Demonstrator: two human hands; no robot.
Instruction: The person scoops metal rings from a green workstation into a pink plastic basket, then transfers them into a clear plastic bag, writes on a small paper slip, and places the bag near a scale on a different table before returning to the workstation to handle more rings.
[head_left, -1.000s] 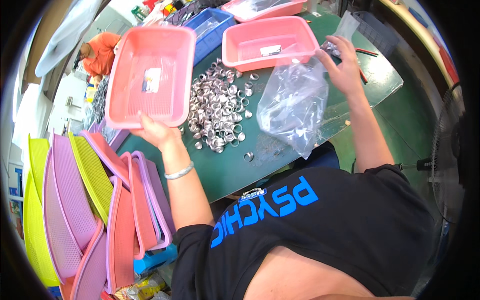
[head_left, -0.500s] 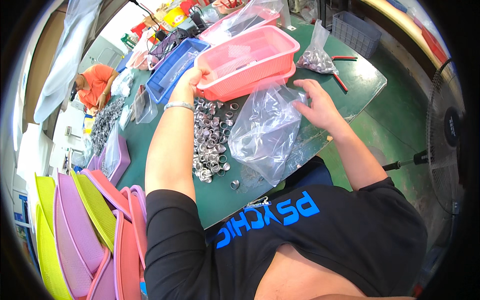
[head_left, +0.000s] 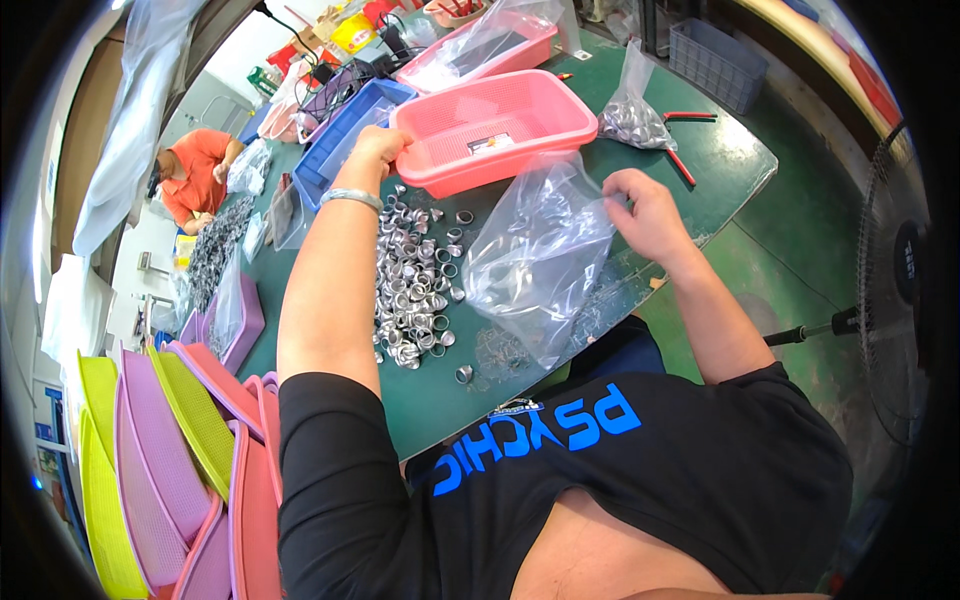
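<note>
My left hand [head_left: 381, 150] is closed on the left rim of a pink plastic basket [head_left: 500, 145], which rests on the green table with a small white label inside. With fingers curled in, my right hand [head_left: 645, 212] grips the right edge of a large clear plastic bag [head_left: 545, 262]. The bag lies crumpled before the basket and looks empty. A loose pile of silvery metal rings [head_left: 412, 290] spreads to the left of the bag, below my left wrist. One ring [head_left: 464, 374] lies apart, nearer the table's front edge.
Right of the basket stands a filled clear bag [head_left: 637, 122] beside red-and-black handles [head_left: 682, 166]. A blue tray [head_left: 345, 140] and another pink basket [head_left: 480, 50] sit behind. Coloured baskets [head_left: 165, 450] are stacked at left; a fan [head_left: 890, 270] stands right. A person in orange [head_left: 200, 170] works far left.
The pink basket has come down and tilted level, so the second pink rim beneath it no longer shows. My right hand's fingers have closed at the bag's edge.
</note>
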